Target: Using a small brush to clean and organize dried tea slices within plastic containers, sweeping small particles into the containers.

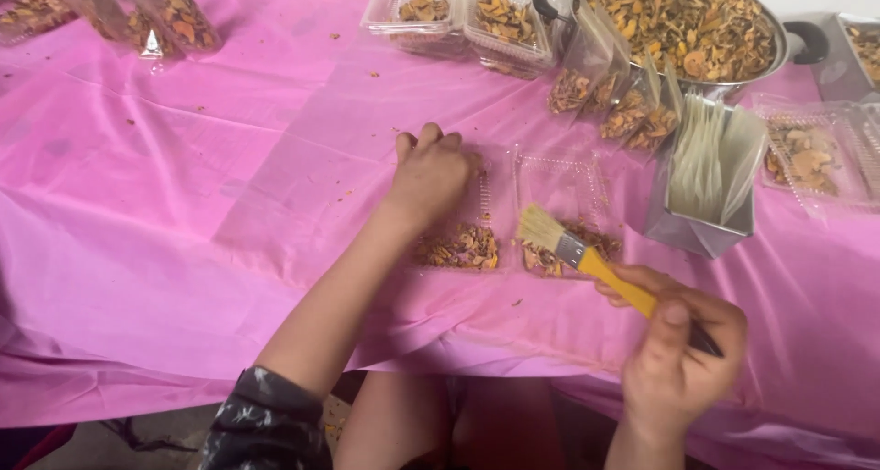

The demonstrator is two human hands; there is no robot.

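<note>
My left hand [429, 175] rests knuckles-up on the left half of an open clear plastic clamshell box [559, 172] lying flat on the pink tablecloth [183, 186]. Dried orange-brown plant pieces [458, 247] sit along the near edge of both halves. My right hand [674, 355] grips a paintbrush with a yellow handle [616, 281]; its pale bristles [539, 228] touch the right half of the box, over the dried pieces.
A large metal pot [733, 87] full of dried pieces stands at the back right. Filled clear bags [632, 112] lean in front of it. A metal holder with empty bags [706, 172] stands right of the box. More clamshell boxes [458, 16] lie behind.
</note>
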